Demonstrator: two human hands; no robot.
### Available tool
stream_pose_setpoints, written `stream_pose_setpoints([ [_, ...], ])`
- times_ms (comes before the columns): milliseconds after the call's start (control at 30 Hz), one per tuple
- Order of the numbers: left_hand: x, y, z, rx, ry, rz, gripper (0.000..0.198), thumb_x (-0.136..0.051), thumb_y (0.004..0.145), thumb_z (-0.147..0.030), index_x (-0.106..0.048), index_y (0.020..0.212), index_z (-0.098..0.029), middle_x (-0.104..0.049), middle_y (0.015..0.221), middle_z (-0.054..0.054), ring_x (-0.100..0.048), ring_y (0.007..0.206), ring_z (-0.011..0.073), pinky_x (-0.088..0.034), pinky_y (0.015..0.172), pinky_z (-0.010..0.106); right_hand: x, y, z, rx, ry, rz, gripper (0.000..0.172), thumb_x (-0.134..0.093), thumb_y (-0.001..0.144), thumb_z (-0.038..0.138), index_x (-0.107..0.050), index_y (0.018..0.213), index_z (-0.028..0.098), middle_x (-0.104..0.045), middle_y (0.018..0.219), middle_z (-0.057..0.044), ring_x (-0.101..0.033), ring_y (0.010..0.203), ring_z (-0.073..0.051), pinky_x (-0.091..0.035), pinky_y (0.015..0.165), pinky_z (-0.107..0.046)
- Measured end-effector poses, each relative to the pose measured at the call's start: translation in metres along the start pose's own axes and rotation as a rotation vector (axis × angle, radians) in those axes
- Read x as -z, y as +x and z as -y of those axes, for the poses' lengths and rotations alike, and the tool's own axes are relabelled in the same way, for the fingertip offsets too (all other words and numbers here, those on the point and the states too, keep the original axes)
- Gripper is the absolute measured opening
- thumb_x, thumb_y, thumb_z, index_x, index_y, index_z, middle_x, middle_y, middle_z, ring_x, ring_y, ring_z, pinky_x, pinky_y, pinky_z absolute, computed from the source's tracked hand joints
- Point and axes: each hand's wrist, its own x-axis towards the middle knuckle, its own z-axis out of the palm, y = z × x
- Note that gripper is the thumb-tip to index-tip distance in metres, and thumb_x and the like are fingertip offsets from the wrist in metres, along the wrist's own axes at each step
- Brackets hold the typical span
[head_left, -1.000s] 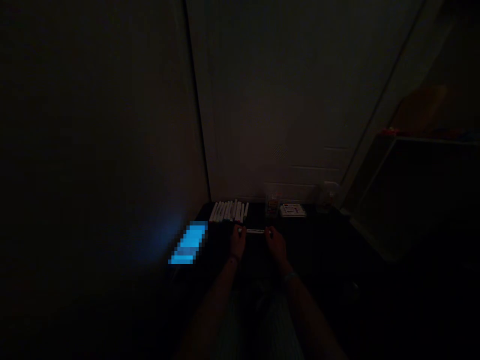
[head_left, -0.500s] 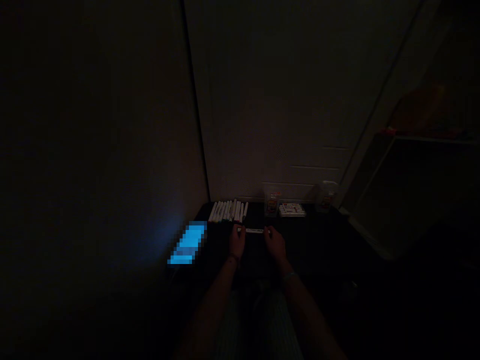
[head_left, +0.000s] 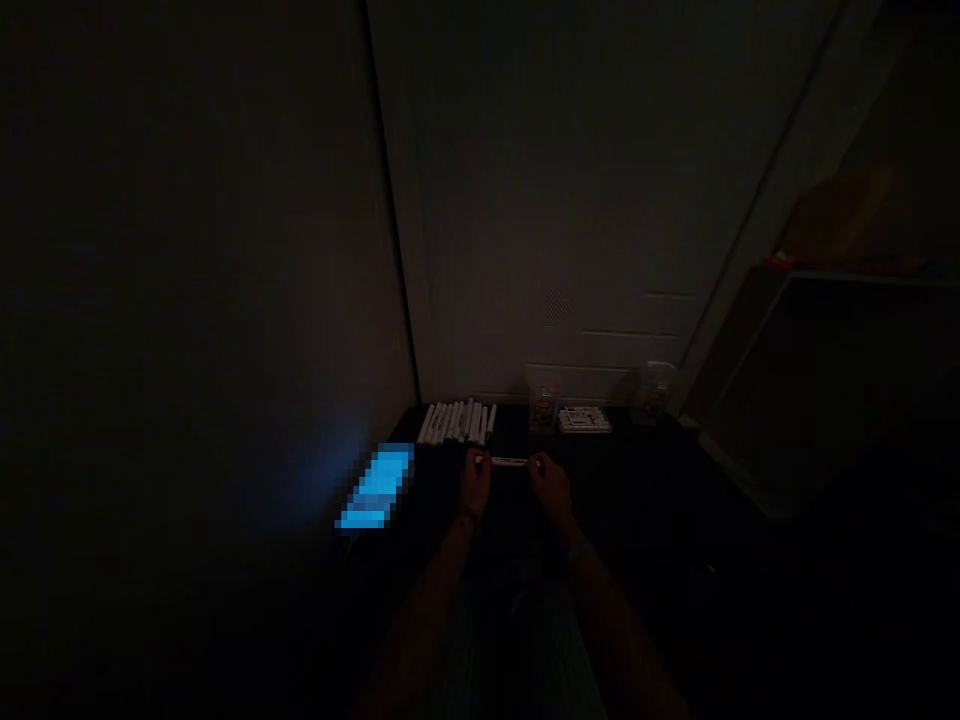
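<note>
A white marker pen (head_left: 510,462) lies level across the space between my two hands, just above or on the dark table. My left hand (head_left: 475,484) is closed on its left end. Round the right end are the fingers of my right hand (head_left: 550,487). Both pen tips are hidden in my fingers. Just beyond my left hand, a row of several white markers (head_left: 456,423) lies side by side on the table. Further right, a stack of white markers (head_left: 585,419) lies sideways.
Two clear plastic containers with labels, a left one (head_left: 544,408) and a right one (head_left: 654,393), stand along the back wall. A glowing blue screen, blurred out (head_left: 379,487), is at the table's left edge. A shelf unit (head_left: 862,275) is at the right. The room is very dark.
Both hands keep their places with the marker between them. The printing on the marker looks slightly different, perhaps from a small roll. Nothing else has visibly moved.
</note>
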Motion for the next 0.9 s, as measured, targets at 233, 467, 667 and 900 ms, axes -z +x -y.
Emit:
stream_pose_setpoints([
  [233, 0.0, 0.001, 0.003, 0.014, -0.008, -0.004, 0.027, -0.041, 0.075, -0.043, -0.049, 0.082, -0.018, -0.054, 0.067, 0.0, -0.05, 0.062, 0.0115, -0.037, 0.06, 0.023, 0.001, -0.001, 0.001, 0.007, 0.037, 0.013, 0.034, -0.031, 0.084, 0.045, -0.057, 0.093, 0.024, -0.062, 0.086, -0.001, -0.056, 0.079, -0.013, -0.036, 0.065, -0.02],
  [467, 0.003, -0.001, -0.006, 0.042, 0.001, -0.004, 0.027, -0.043, 0.074, -0.043, -0.05, 0.081, -0.018, -0.054, 0.064, -0.001, -0.05, 0.059, 0.012, -0.038, 0.06, 0.024, 0.003, -0.001, 0.003, -0.004, 0.019, 0.016, 0.035, -0.03, 0.084, 0.045, -0.057, 0.092, 0.024, -0.062, 0.084, -0.001, -0.056, 0.078, -0.013, -0.035, 0.065, -0.02],
  [667, 0.002, -0.001, -0.005, 0.033, -0.021, 0.001, 0.028, -0.042, 0.074, -0.044, -0.05, 0.081, -0.018, -0.053, 0.062, -0.001, -0.049, 0.057, 0.0114, -0.037, 0.058, 0.023, 0.003, -0.001, 0.004, -0.024, -0.011, 0.012, 0.035, -0.028, 0.085, 0.041, -0.057, 0.092, 0.023, -0.062, 0.085, -0.001, -0.055, 0.078, -0.013, -0.035, 0.063, -0.019],
  [900, 0.001, 0.0, -0.002, 0.024, -0.004, -0.009, 0.027, -0.042, 0.074, -0.044, -0.05, 0.08, -0.019, -0.054, 0.064, -0.001, -0.05, 0.059, 0.0118, -0.037, 0.059, 0.023, 0.003, -0.001, 0.003, -0.003, -0.004, 0.013, 0.031, -0.031, 0.084, 0.039, -0.057, 0.093, 0.024, -0.062, 0.087, -0.001, -0.055, 0.079, -0.013, -0.035, 0.065, -0.02],
])
